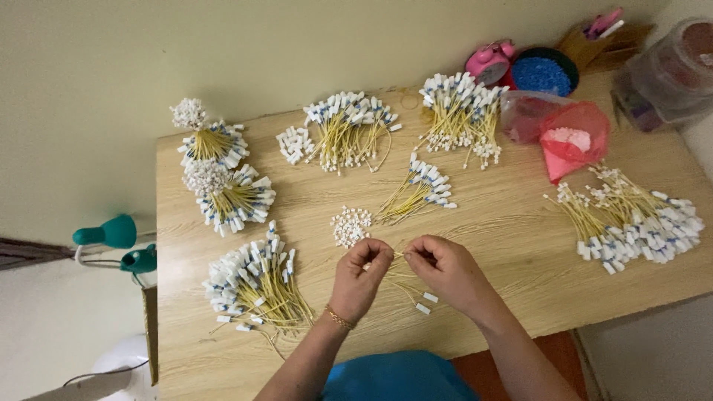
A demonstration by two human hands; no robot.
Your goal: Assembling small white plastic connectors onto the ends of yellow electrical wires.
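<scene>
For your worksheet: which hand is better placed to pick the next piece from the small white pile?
Probably the left hand: the small white pile lies just beyond its fingertips, while the right hand is farther away.

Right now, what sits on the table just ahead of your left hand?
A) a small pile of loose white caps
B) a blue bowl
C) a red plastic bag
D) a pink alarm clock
A: a small pile of loose white caps lies on the wooden table just beyond the left hand, while the right hand pinches thin yellow cords with it.
</scene>
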